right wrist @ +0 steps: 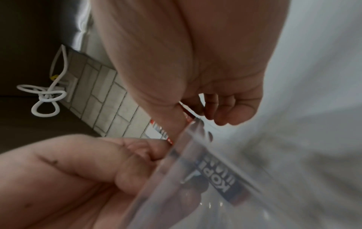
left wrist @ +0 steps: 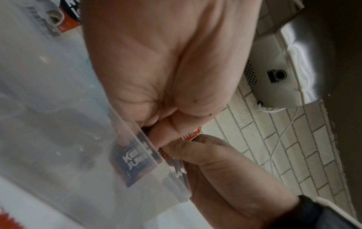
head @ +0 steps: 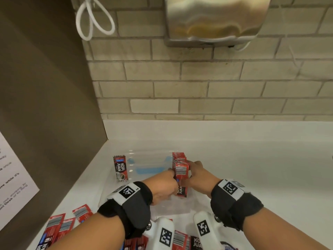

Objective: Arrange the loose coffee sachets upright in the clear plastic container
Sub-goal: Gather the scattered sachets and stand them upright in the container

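At the head view's bottom edge our forearms cover most of the loose sachets (head: pixel 59 230). Lower left, the paper notice (head: pixel 12 179) is cut off, its print too blurred to read.

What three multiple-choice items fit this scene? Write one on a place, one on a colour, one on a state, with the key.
1. Where does the lone sachet stand?
A. at the container's left wall
B. on the dryer
C. on the paper notice

2. Main colour of the sachets?
A. green
B. red
C. yellow

3. What are both hands doing?
A. resting flat
B. holding the cable
C. holding sachets at the container's right side

Key: 1 A, it stands upright at the clear left wall. 2 B, the packs are red with black. 3 C, the left hand and right hand hold the sachet bundle.
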